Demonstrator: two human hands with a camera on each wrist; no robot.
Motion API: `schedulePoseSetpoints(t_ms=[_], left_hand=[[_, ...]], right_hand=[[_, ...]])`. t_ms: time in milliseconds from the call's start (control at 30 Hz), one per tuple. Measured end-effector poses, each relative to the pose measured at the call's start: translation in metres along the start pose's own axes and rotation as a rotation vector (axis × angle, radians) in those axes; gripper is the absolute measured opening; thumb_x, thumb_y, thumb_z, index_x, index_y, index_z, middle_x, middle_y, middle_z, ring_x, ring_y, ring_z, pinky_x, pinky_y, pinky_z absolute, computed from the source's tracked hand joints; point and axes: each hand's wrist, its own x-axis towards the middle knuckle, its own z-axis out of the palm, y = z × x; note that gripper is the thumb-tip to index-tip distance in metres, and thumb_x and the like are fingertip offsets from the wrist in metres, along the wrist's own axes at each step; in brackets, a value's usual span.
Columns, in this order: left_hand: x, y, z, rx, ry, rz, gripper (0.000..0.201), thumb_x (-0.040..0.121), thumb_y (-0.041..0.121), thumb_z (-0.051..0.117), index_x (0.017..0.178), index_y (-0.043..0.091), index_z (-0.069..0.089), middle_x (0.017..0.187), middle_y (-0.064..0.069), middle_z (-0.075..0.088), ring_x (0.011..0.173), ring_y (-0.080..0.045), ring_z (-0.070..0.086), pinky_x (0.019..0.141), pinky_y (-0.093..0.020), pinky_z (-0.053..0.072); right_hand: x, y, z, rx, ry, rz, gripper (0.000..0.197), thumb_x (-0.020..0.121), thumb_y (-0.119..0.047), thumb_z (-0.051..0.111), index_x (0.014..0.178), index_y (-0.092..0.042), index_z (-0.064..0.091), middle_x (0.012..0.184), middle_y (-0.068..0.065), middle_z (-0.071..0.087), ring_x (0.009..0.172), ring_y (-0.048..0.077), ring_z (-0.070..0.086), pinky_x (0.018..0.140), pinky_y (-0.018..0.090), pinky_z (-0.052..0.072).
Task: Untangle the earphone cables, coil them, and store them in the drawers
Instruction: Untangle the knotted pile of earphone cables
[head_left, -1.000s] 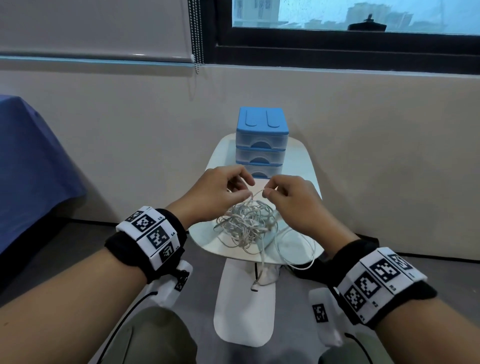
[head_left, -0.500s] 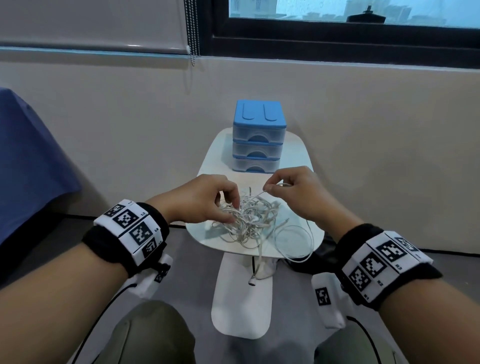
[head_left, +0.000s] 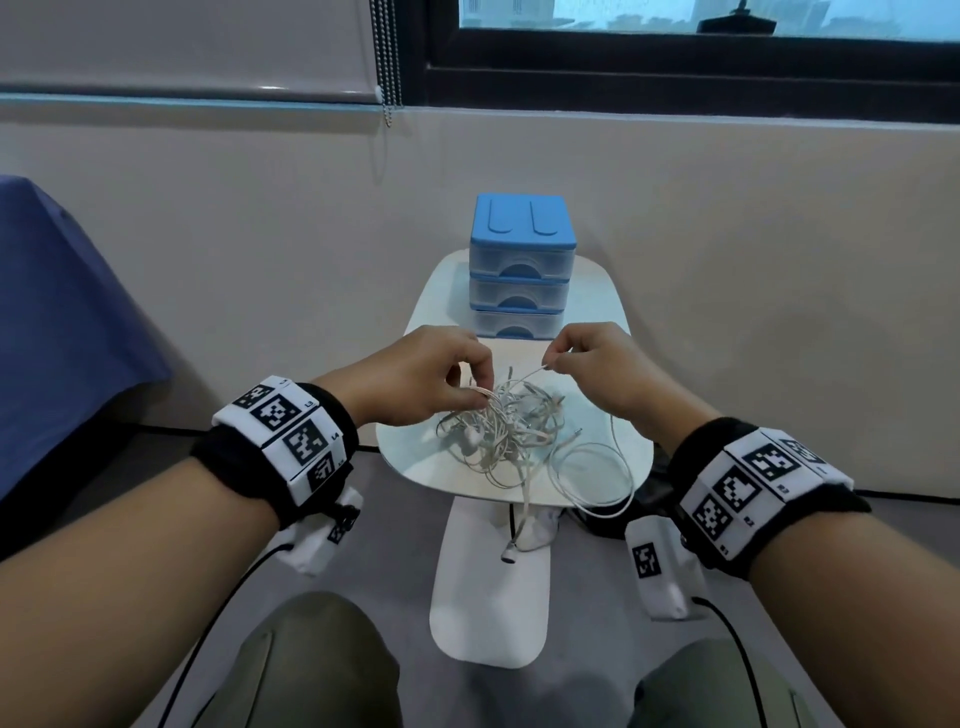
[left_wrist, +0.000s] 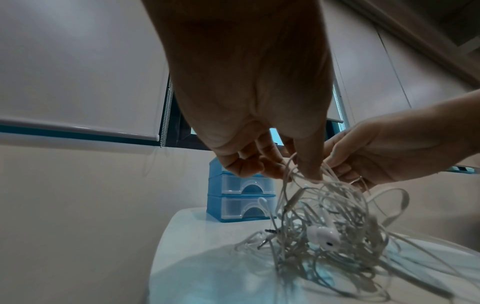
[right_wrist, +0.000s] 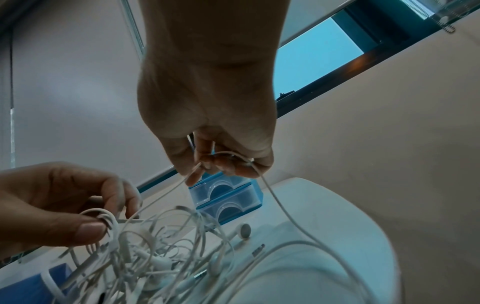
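Head view: with left hand (head_left: 426, 379) pinching the tangle (head_left: 498, 431), right hand (head_left: 597, 369) pinching one strand (head_left: 519, 376), ease it out gently

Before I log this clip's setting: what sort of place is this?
Probably an office or lab corner: a small white side table against a plain wall, a blue drawer unit, a window with roller blind.
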Motion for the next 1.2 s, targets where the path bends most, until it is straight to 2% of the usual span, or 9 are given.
schedulePoseSetpoints(t_ms=[133, 233, 333, 500, 700, 900, 1000, 1100, 1200], left_hand=[[0.001, 0.002, 0.0, -0.022, 0.014, 0.018, 0.011, 0.086, 0.027, 0.083, 0.087, 0.026, 0.072, 0.093, 0.007, 0.068, 0.078, -0.009, 0.062, 0.069, -0.022, 0.046], [0.002, 0.005, 0.001, -0.019, 0.014, 0.011, 0.009, 0.087, 0.028, 0.082, 0.088, 0.028, 0.073, 0.089, 0.006, 0.07, 0.078, -0.007, 0.063, 0.066, -0.02, 0.044], [0.004, 0.008, 0.002, -0.016, 0.016, 0.007, 0.008, 0.089, 0.028, 0.08, 0.088, 0.029, 0.072, 0.088, 0.009, 0.071, 0.079, -0.006, 0.062, 0.065, -0.015, 0.041], [0.005, 0.011, 0.004, -0.053, 0.014, 0.01, 0.007, 0.092, 0.021, 0.075, 0.09, 0.023, 0.068, 0.091, 0.008, 0.072, 0.08, -0.011, 0.064, 0.064, -0.012, 0.04], [0.007, 0.014, 0.012, -0.11, 0.013, 0.028, 0.01, 0.092, 0.016, 0.073, 0.087, 0.017, 0.065, 0.08, 0.001, 0.067, 0.076, -0.021, 0.06, 0.077, -0.041, 0.052], [0.007, 0.014, 0.019, -0.127, -0.001, 0.006, 0.012, 0.093, 0.02, 0.073, 0.086, 0.022, 0.063, 0.079, -0.003, 0.07, 0.076, -0.026, 0.062, 0.078, -0.05, 0.053], [0.008, 0.016, 0.02, -0.151, 0.003, -0.026, 0.012, 0.094, 0.02, 0.073, 0.086, 0.021, 0.064, 0.078, -0.005, 0.071, 0.075, -0.026, 0.064, 0.078, -0.046, 0.053], [0.012, 0.019, 0.023, -0.178, 0.017, -0.053, 0.012, 0.093, 0.022, 0.073, 0.086, 0.023, 0.065, 0.076, -0.003, 0.073, 0.075, -0.026, 0.067, 0.079, -0.045, 0.055], [0.017, 0.021, 0.027, -0.197, 0.025, -0.074, 0.011, 0.093, 0.021, 0.073, 0.085, 0.022, 0.066, 0.073, 0.003, 0.073, 0.07, -0.019, 0.067, 0.075, -0.038, 0.054]], right_hand=[[-0.002, -0.003, -0.004, -0.016, -0.094, -0.075, 0.009, 0.095, -0.025, 0.07, 0.09, -0.023, 0.076, 0.064, -0.008, 0.044, 0.056, 0.006, 0.041, 0.056, 0.022, 0.034], [-0.004, -0.006, -0.002, -0.087, -0.181, -0.153, 0.01, 0.094, -0.033, 0.072, 0.09, -0.026, 0.078, 0.067, -0.002, 0.05, 0.059, 0.007, 0.043, 0.06, 0.023, 0.038], [-0.004, -0.009, -0.003, -0.131, -0.177, -0.171, 0.011, 0.092, -0.031, 0.073, 0.084, -0.025, 0.077, 0.068, 0.002, 0.05, 0.058, 0.011, 0.04, 0.056, 0.024, 0.034], [-0.006, -0.014, -0.001, -0.22, -0.218, -0.191, 0.009, 0.093, -0.026, 0.073, 0.086, -0.023, 0.078, 0.065, -0.012, 0.055, 0.057, 0.004, 0.047, 0.055, 0.017, 0.035], [-0.011, -0.013, 0.007, -0.257, -0.295, -0.186, 0.02, 0.092, -0.026, 0.075, 0.073, -0.03, 0.07, 0.065, -0.012, 0.05, 0.062, 0.007, 0.045, 0.059, 0.02, 0.035], [-0.007, -0.01, 0.008, -0.247, -0.327, -0.196, 0.017, 0.093, -0.018, 0.071, 0.076, -0.02, 0.073, 0.065, -0.006, 0.053, 0.064, 0.012, 0.044, 0.063, 0.026, 0.04], [-0.004, -0.009, 0.006, -0.258, -0.274, -0.195, 0.015, 0.093, -0.012, 0.068, 0.089, -0.023, 0.076, 0.072, -0.011, 0.062, 0.068, 0.006, 0.053, 0.068, 0.024, 0.043], [-0.002, -0.007, 0.001, -0.242, -0.121, -0.22, 0.021, 0.091, -0.012, 0.071, 0.108, -0.024, 0.075, 0.098, -0.007, 0.07, 0.09, 0.01, 0.062, 0.085, 0.026, 0.048], [-0.002, -0.005, -0.006, -0.204, 0.047, -0.286, 0.029, 0.084, -0.008, 0.074, 0.102, -0.03, 0.068, 0.104, -0.008, 0.064, 0.091, 0.002, 0.056, 0.087, 0.026, 0.046]])
